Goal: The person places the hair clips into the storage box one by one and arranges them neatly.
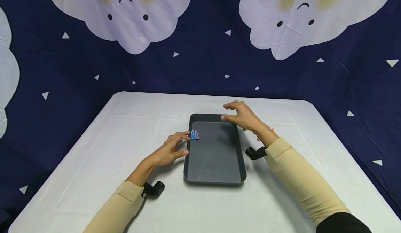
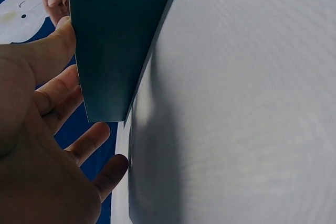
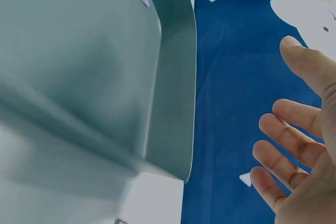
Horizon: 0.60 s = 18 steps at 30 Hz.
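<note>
A dark grey rectangular tray [image 1: 216, 179] lies on the table. Against its left wall sit two snap hair clips, a blue one [image 1: 192, 135] and a purple one [image 1: 196, 134]. My left hand [image 1: 170, 150] is at the tray's left rim, fingers spread and fingertips beside the blue clip; the left wrist view shows its thumb [image 2: 60, 40] right at the rim. Over the far right corner of the tray hovers my right hand [image 1: 242, 115], relaxed and holding nothing. In the right wrist view its fingers [image 3: 286, 145] are apart from the tray wall.
Right of the tray, small pink [image 1: 258, 138] and orange [image 1: 273, 130] items show partly behind the right forearm. The white-covered table [image 1: 150, 111] reaches back to a dark blue curtain [image 1: 200, 69] with clouds. Each wrist wears a black camera mount.
</note>
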Each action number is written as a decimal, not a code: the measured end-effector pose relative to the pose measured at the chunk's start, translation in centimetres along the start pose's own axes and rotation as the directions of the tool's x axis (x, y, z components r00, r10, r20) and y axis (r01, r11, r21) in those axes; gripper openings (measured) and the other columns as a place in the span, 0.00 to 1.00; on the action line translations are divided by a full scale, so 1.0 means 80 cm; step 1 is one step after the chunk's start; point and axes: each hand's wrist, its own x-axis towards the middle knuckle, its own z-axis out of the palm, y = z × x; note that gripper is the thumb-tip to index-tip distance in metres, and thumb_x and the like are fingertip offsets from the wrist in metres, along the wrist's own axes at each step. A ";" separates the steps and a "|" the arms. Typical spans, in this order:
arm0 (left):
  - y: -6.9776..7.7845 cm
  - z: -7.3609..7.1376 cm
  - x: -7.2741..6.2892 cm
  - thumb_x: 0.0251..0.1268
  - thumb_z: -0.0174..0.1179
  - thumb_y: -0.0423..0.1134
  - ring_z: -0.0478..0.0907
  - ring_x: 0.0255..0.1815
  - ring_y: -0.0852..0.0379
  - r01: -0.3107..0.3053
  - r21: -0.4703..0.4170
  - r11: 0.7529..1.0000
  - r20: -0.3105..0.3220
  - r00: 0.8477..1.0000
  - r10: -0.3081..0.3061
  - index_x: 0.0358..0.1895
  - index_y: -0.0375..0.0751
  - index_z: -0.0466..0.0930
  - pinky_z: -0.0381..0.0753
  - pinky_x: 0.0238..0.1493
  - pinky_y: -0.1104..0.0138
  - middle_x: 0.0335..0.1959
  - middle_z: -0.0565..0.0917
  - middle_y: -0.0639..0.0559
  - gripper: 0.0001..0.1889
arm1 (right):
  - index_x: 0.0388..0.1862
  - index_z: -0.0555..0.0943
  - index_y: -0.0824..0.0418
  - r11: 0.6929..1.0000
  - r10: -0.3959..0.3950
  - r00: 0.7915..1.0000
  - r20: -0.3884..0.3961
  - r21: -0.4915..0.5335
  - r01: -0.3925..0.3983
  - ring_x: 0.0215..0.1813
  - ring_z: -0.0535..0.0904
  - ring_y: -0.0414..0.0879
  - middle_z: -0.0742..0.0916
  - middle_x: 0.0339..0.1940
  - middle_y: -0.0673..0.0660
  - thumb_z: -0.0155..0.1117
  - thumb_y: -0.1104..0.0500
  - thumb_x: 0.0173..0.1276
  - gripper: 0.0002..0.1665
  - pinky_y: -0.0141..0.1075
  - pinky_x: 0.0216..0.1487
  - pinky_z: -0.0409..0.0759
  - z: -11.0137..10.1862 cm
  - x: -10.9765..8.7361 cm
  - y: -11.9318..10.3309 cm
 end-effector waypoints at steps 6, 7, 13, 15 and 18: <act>0.001 0.000 -0.001 0.64 0.59 0.42 0.53 0.71 0.41 0.001 -0.006 1.000 0.001 1.000 -0.001 0.61 0.41 0.68 0.46 0.67 0.37 0.74 0.59 0.51 0.23 | 0.61 0.75 0.56 1.000 0.004 0.999 -0.043 -0.016 -0.004 0.59 0.72 0.56 0.79 0.57 0.59 0.67 0.43 0.58 0.34 0.52 0.58 0.69 -0.009 -0.004 0.020; 0.001 0.000 -0.001 0.64 0.59 0.42 0.53 0.71 0.41 0.001 -0.005 1.000 0.002 1.000 -0.001 0.61 0.41 0.68 0.46 0.67 0.37 0.74 0.59 0.51 0.23 | 0.61 0.75 0.57 1.000 0.006 0.999 -0.047 -0.016 -0.007 0.60 0.72 0.56 0.79 0.57 0.60 0.67 0.43 0.59 0.34 0.53 0.58 0.69 -0.010 -0.005 0.025; 0.001 0.000 -0.002 0.65 0.59 0.42 0.53 0.71 0.41 0.001 -0.009 1.000 0.005 1.000 -0.001 0.61 0.41 0.68 0.45 0.66 0.36 0.74 0.58 0.51 0.23 | 0.62 0.75 0.55 0.998 0.064 0.997 -0.032 -0.009 -0.064 0.61 0.71 0.57 0.78 0.60 0.59 0.67 0.42 0.59 0.34 0.53 0.58 0.70 -0.015 -0.010 0.051; 0.001 0.000 -0.002 0.64 0.59 0.42 0.53 0.71 0.41 0.001 -0.011 1.000 0.005 1.000 -0.001 0.61 0.42 0.68 0.45 0.66 0.36 0.74 0.58 0.51 0.23 | 0.62 0.74 0.54 0.996 0.083 0.996 -0.024 -0.015 -0.084 0.61 0.71 0.57 0.78 0.60 0.59 0.66 0.40 0.59 0.35 0.52 0.59 0.70 -0.016 -0.012 0.059; 0.001 0.000 -0.002 0.64 0.59 0.42 0.54 0.71 0.41 0.000 -0.013 1.000 0.005 1.000 0.000 0.62 0.42 0.67 0.46 0.66 0.37 0.74 0.58 0.51 0.24 | 0.62 0.74 0.55 0.995 0.092 0.995 -0.025 -0.029 -0.093 0.61 0.72 0.57 0.78 0.60 0.59 0.65 0.40 0.60 0.34 0.52 0.59 0.69 -0.017 -0.014 0.070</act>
